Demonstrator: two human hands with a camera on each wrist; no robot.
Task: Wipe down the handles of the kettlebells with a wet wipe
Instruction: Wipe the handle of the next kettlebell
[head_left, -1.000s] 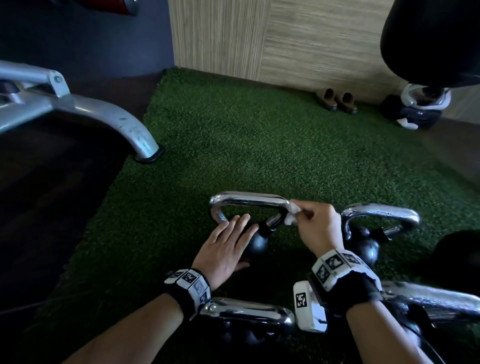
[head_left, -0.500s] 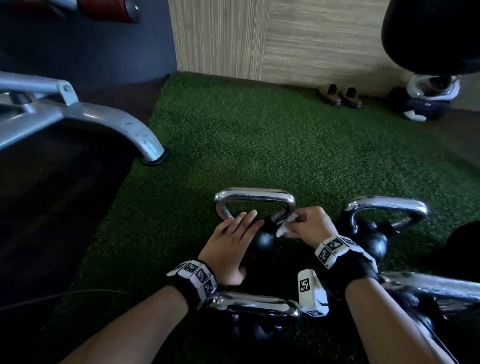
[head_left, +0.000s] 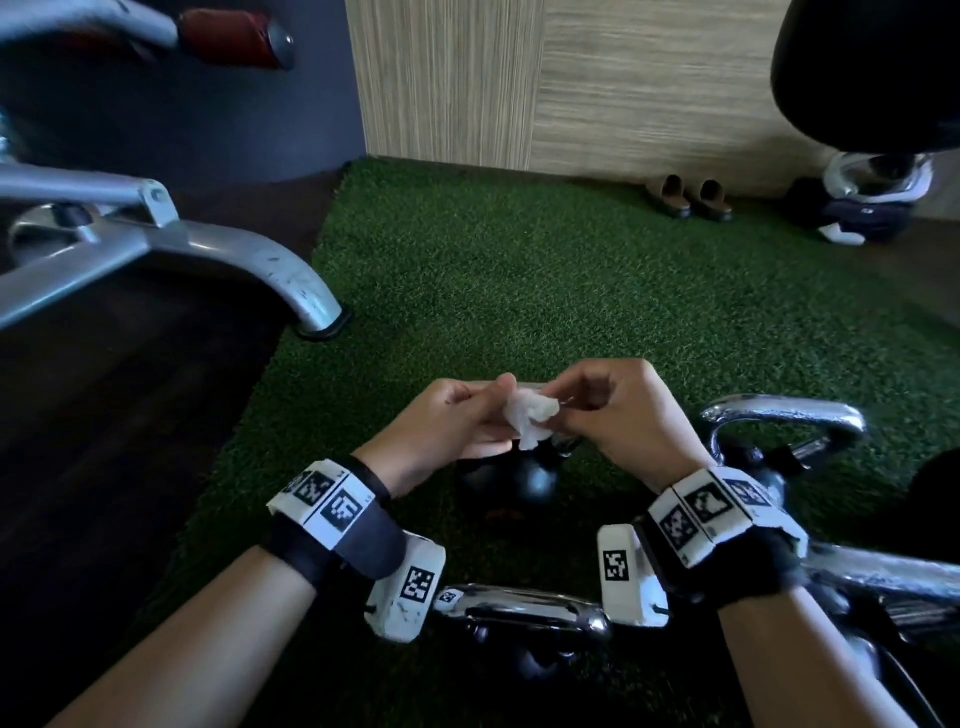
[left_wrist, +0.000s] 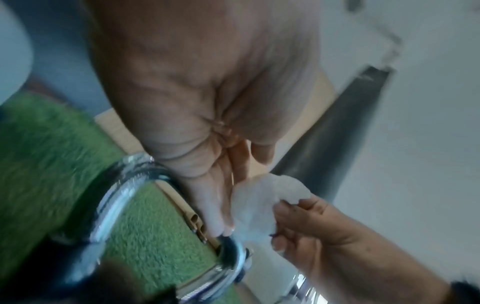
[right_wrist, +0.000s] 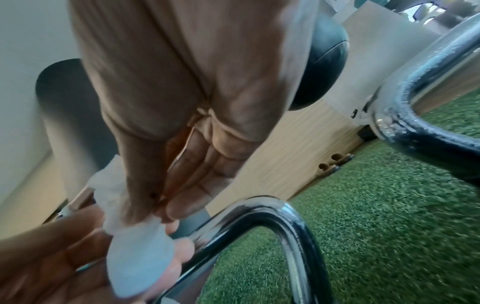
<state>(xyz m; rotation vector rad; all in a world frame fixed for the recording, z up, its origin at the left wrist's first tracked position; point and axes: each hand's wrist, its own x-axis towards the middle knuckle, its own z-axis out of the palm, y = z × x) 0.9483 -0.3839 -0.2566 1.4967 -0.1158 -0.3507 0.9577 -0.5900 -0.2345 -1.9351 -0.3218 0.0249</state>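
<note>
both hands held the crumpled wet wipe (head_left: 530, 413) above the middle kettlebell (head_left: 524, 480): left hand (head_left: 457, 426) and right hand (head_left: 618, 415) each pinched it.

1. Open green turf (head_left: 519, 291) stretches ahead of the kettlebells, as far as the slippers (head_left: 691, 196) by the wall.
2. A metal machine leg (head_left: 291, 280) stands at the turf's left edge.
3. Chrome kettlebell handles (head_left: 779, 415) crowd the near right.
</note>
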